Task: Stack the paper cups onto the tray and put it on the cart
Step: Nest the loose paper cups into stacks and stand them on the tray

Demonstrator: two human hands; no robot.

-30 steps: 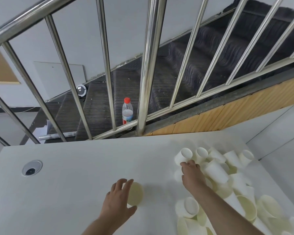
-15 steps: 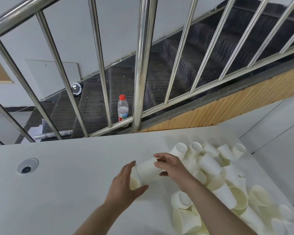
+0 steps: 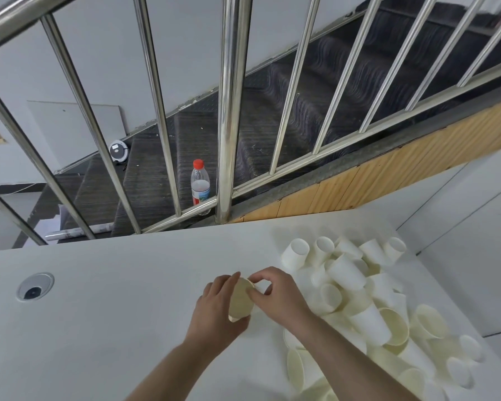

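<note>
A small stack of white paper cups (image 3: 241, 298) stands upright on the white table (image 3: 122, 308). My left hand (image 3: 217, 306) is curled round its left side. My right hand (image 3: 275, 293) pinches the rim of the top cup from the right, pressing it into the one beneath. A loose pile of several white paper cups (image 3: 368, 296) lies to the right, some on their sides, some mouth up. No tray or cart is in view.
A round cable grommet (image 3: 35, 286) sits in the table at the left. A steel railing (image 3: 229, 111) rises just behind the table's far edge. Beyond it are dark stairs with a red-capped plastic bottle (image 3: 199, 183).
My right hand took a cup from the pile, carried it left and set it into the cup my left hand holds. The view shifted slightly.
</note>
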